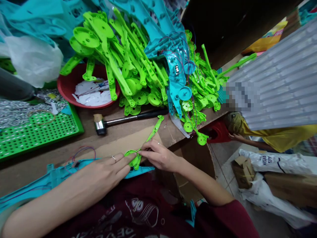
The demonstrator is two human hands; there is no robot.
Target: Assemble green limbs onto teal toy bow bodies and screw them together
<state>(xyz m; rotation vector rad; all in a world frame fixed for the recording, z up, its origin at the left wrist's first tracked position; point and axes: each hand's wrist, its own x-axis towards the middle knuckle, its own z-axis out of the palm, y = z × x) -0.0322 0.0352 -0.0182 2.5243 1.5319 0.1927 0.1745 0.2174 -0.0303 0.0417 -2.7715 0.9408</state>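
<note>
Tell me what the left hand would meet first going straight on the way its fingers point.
The left hand would first meet the green part at its fingertips; just past that, probably the right hand, though depth is unclear.

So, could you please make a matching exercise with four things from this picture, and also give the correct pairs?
1. Hammer
2. Red bowl
3. Green basket
4. Nearest green part

A. Contains white pieces
B. Touched by the left hand and the right hand
C. Mostly silver and black
D. Contains small silvery pieces

Pairs: 1-C; 2-A; 3-D; 4-B
</note>
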